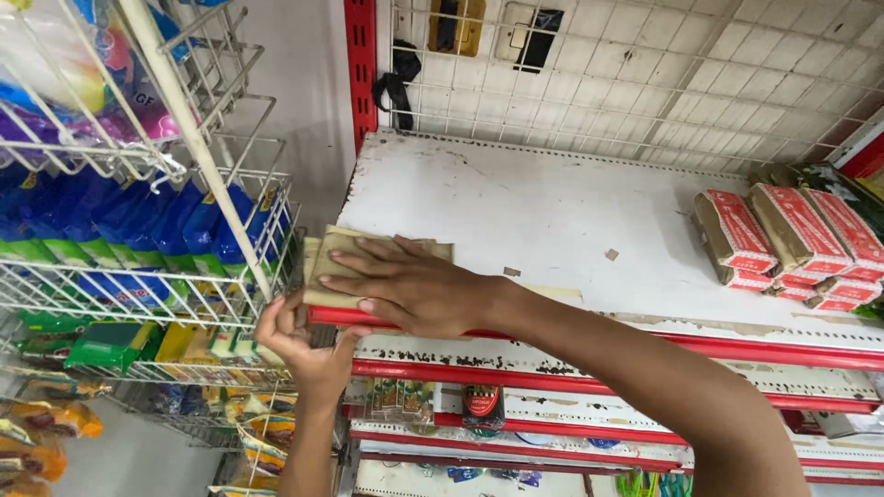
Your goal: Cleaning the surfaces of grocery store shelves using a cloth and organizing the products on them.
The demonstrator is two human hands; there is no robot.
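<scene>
A wire rack of blue packets point(138, 230) stands leftmost. The left hand point(299, 345) cups under the white shelf point(516, 202) edge, fingers curled, grasping nothing. The right hand point(414, 287) lies flat, fingers spread, on the tan folded cardboard piece point(336, 262), whose long axis runs along the edge. Red-wrapped bars point(792, 244) sit far right.

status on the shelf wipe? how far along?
Done: the far part of the white shelf looks mostly bare and wiped. In hand: the right hand presses a tan cloth flat at the front left corner, while the left hand is cupped under the red shelf edge. Left: scraps mid-shelf, grime along the front edge, and the red-wrapped packs sit at the right end.
</scene>
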